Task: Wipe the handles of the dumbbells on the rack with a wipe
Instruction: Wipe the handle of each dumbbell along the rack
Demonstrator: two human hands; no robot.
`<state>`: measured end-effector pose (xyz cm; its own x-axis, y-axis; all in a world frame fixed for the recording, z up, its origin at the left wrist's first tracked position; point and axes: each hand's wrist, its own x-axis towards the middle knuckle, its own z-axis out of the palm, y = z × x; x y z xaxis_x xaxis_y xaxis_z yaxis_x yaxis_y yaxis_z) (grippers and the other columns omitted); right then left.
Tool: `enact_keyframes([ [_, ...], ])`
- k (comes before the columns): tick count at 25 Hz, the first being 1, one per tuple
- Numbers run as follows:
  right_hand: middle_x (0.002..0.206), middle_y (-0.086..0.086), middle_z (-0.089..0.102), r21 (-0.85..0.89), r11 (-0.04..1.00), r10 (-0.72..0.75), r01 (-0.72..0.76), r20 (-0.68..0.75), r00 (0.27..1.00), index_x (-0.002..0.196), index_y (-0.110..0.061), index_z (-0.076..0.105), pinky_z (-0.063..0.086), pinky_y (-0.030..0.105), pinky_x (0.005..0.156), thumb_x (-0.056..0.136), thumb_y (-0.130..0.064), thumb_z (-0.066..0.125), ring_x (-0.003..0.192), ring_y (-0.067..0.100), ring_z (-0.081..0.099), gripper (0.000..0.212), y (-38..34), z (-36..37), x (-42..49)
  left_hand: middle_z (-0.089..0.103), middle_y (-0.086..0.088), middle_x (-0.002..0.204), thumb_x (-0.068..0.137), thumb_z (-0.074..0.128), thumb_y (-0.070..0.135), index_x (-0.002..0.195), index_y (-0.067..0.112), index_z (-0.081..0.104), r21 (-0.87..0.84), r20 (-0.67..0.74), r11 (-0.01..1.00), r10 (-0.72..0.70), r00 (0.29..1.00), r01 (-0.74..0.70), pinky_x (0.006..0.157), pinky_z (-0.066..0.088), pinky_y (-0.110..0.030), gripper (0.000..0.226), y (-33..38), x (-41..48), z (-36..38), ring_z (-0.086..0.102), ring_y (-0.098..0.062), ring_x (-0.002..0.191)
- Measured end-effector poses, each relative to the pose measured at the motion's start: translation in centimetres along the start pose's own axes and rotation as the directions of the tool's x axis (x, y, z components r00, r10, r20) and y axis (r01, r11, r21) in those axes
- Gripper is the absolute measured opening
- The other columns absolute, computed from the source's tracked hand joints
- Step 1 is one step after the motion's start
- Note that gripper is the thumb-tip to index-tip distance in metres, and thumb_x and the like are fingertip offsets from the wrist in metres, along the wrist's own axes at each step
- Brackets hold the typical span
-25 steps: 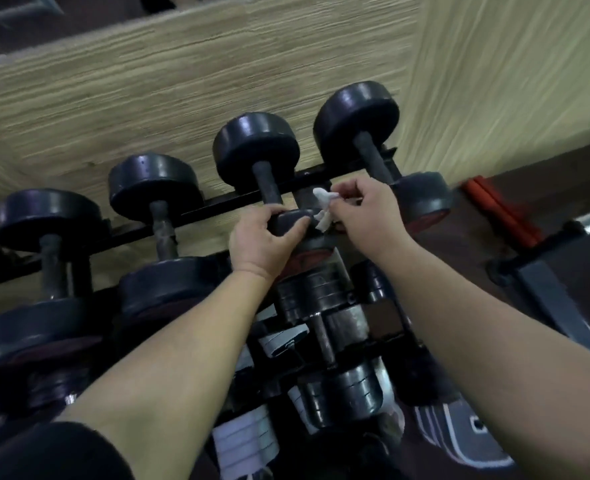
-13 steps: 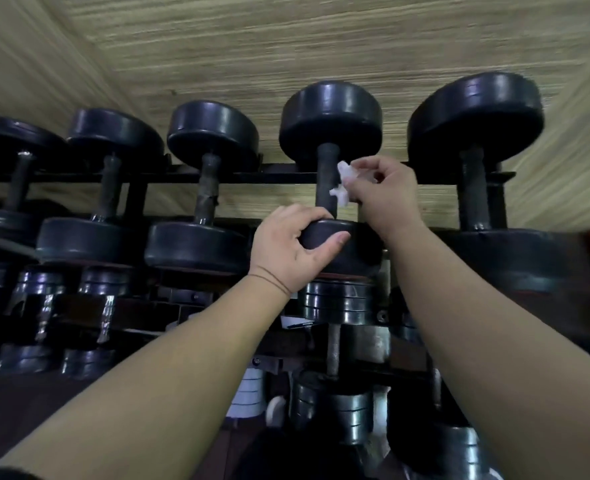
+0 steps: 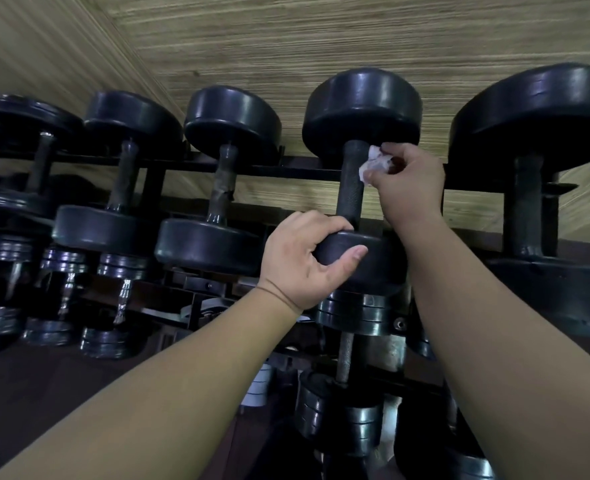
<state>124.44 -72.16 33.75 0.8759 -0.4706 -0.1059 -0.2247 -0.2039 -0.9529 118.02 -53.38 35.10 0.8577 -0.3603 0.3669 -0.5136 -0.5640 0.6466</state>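
Several black dumbbells lie side by side on the top tier of a black rack (image 3: 300, 169). My left hand (image 3: 307, 258) grips the near head of one dumbbell (image 3: 362, 109) right of centre. Its dark knurled handle (image 3: 351, 188) runs up to the far head. My right hand (image 3: 407, 181) pinches a small crumpled white wipe (image 3: 373, 164) and presses it against the right side of that handle, near its far end. One larger dumbbell (image 3: 535, 109) sits to the right, and smaller ones (image 3: 233, 119) line up to the left.
A straw-textured wall (image 3: 286, 39) rises behind the rack. Lower tiers hold chrome plate dumbbells (image 3: 352, 317), some at far left (image 3: 120, 265). Dark floor (image 3: 44, 393) lies at lower left.
The view has steadied and come closer to the rack. My right hand with the wipe has risen along the handle toward the far head. My left hand stays on the near head.
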Motion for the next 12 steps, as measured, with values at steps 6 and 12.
enact_keyframes([
  [6,0.075,-0.012,0.074,-0.102,0.994,-0.012,0.034,0.208,0.978,0.081,-0.019,0.079,0.053,0.018,0.068,0.074,-0.011,0.088,0.065,-0.002,0.064,0.014,-1.6,-1.3,-0.7,0.072,0.002,0.088,0.088,0.067,0.047,0.101,0.014,0.079,-0.017,-0.010,1.000,0.024,1.000,-0.024,0.078,0.054,-0.038,0.038,-0.4,-0.1,0.2,0.065,-0.019,0.082],
  [12,0.079,-0.001,0.076,-0.143,0.988,0.092,-0.056,0.268,0.959,0.079,-0.015,0.076,0.052,0.012,0.058,0.081,0.002,0.081,0.060,-0.004,0.068,0.018,-2.7,-1.6,-3.0,0.073,0.000,0.090,0.089,0.066,0.046,0.103,0.013,0.080,-0.006,-0.021,0.998,0.061,0.998,-0.061,0.078,0.054,-0.041,0.038,-0.7,0.0,0.3,0.067,-0.020,0.083],
])
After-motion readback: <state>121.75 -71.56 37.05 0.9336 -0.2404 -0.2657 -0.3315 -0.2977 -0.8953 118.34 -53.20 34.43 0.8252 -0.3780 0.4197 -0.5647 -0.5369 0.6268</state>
